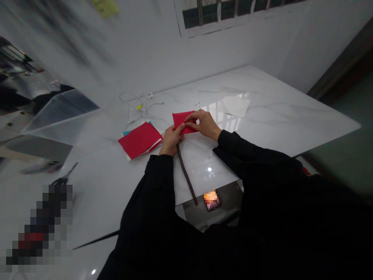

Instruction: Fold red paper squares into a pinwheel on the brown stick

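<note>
In front of me I hold a red sheet of paper (181,117) above the white table. My left hand (171,139) is closed on its lower left side, thumb on top. My right hand (205,123) pinches the paper near its middle, with fingertips close to my left thumb. Below my left hand a thin brown stick-like strip (185,171) runs down past the table edge; whether that hand grips it too is hidden. To the left lies a stack of paper with a red sheet (140,140) on top and white and blue edges showing.
White cables (136,105) with a yellow tag lie at the back of the marble-patterned table (291,112). A white sheet (236,105) rests at the back right, and scissors (65,178) at the left. A wall with a barred window (227,9) stands behind.
</note>
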### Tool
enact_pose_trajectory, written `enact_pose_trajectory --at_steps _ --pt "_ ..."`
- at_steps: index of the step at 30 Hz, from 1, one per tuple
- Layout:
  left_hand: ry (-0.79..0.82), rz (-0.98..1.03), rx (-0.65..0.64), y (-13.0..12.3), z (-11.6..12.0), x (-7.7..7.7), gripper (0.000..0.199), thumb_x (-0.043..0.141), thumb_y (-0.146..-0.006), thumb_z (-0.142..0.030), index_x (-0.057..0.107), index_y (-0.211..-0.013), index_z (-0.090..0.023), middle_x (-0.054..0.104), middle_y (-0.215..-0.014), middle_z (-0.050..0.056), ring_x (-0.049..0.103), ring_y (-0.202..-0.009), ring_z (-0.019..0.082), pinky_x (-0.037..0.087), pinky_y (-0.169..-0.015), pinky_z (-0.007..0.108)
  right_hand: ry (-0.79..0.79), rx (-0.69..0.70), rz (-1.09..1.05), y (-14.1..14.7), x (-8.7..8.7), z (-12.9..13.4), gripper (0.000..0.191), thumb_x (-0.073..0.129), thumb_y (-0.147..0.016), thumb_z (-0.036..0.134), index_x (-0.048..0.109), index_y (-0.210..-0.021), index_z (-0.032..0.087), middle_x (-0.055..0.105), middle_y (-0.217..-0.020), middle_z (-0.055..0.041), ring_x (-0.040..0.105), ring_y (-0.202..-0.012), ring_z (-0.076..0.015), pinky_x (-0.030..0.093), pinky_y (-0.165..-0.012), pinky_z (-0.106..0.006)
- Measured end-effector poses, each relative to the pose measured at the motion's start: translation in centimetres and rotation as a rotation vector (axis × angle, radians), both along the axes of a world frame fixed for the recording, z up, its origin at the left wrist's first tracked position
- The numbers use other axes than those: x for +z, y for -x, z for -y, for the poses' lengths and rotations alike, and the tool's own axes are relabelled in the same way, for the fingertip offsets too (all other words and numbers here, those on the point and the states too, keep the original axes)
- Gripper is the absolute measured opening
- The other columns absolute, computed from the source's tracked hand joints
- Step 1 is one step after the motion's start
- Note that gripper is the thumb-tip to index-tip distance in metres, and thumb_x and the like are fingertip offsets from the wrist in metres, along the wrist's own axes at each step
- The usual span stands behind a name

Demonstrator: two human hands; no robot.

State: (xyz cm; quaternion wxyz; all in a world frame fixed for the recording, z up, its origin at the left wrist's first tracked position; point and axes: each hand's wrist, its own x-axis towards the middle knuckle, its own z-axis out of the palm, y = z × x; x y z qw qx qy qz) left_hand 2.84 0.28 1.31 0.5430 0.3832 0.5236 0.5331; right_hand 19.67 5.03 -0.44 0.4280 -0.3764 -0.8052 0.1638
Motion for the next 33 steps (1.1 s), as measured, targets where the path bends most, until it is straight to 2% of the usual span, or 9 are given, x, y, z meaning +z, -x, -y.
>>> enact_pose_trajectory --at_steps 8,13,16,18,25,29,33 --pt "0.023 0.023 0.013 0.0 0.0 0.0 0.023 0.085 -0.085 -0.022 0.063 -0.080 -0.016 0.051 -0.057 -0.006 0.034 -0.039 0.003 0.028 -0.040 0.017 0.119 0.028 -0.050 -0.3 0.7 0.4 0.012 0.075 -0.097 0.030 0.078 -0.091 0.020 0.077 -0.091 -0.0048 0.062 -0.089 -0.0207 0.047 -0.091 -0.036" --pt "-0.016 0.146 0.030 0.2 0.1 0.0 0.028 0.087 -0.085 -0.022 0.059 -0.079 -0.018 0.048 -0.059 -0.008 0.035 -0.041 0.003 0.032 -0.042 0.016 0.216 0.078 -0.282 -0.5 0.4 -0.2 0.027 0.069 -0.100 0.045 0.073 -0.094 0.020 0.077 -0.093 -0.0042 0.066 -0.084 -0.0183 0.052 -0.084 -0.033" --pt "-0.036 0.174 0.035 0.4 0.1 0.0 0.033 0.088 -0.084 -0.026 0.056 -0.079 -0.019 0.046 -0.059 -0.009 0.035 -0.042 0.003 0.033 -0.043 0.016 0.219 0.075 -0.399 -1.2 0.3 -0.8 0.024 0.068 -0.100 0.043 0.070 -0.094 0.020 0.077 -0.090 -0.0038 0.070 -0.085 -0.0181 0.054 -0.085 -0.032" --pt "-0.048 0.206 0.028 0.6 0.0 -0.1 0.037 0.090 -0.083 -0.029 0.054 -0.079 -0.020 0.045 -0.060 -0.010 0.036 -0.042 0.003 0.034 -0.043 0.016 0.232 0.027 -0.406 -1.8 0.3 -1.1 0.020 0.069 -0.099 0.040 0.070 -0.094 0.020 0.077 -0.087 -0.0032 0.072 -0.084 -0.0181 0.055 -0.087 -0.032" --pt "-0.022 0.340 0.056 1.3 -0.3 -0.2 0.046 0.088 -0.088 -0.037 0.046 -0.076 -0.021 0.040 -0.057 -0.011 0.037 -0.043 0.003 0.034 -0.045 0.016 0.277 -0.152 -0.209 -3.0 -1.1 -1.8 0.004 0.074 -0.091 0.020 0.076 -0.092 0.018 0.080 -0.090 -0.0050 0.074 -0.084 -0.0196 0.055 -0.090 -0.035" --pt "0.015 0.381 0.081 1.3 -0.2 0.0 0.049 0.088 -0.088 -0.038 0.044 -0.075 -0.022 0.039 -0.056 -0.011 0.036 -0.042 0.002 0.033 -0.044 0.016 0.251 -0.221 -0.002 -3.0 -1.9 -2.3 0.007 0.073 -0.089 0.016 0.079 -0.093 0.016 0.080 -0.091 -0.0071 0.071 -0.084 -0.0206 0.053 -0.087 -0.034" --pt "0.021 0.394 0.085 1.1 0.0 0.3 0.050 0.088 -0.089 -0.041 0.044 -0.075 -0.022 0.039 -0.056 -0.011 0.036 -0.042 0.003 0.032 -0.043 0.017 0.167 -0.224 0.199 -2.7 -1.8 -2.2 0.015 0.068 -0.091 0.010 0.080 -0.098 0.014 0.080 -0.097 -0.0091 0.069 -0.088 -0.0221 0.050 -0.087 -0.034"
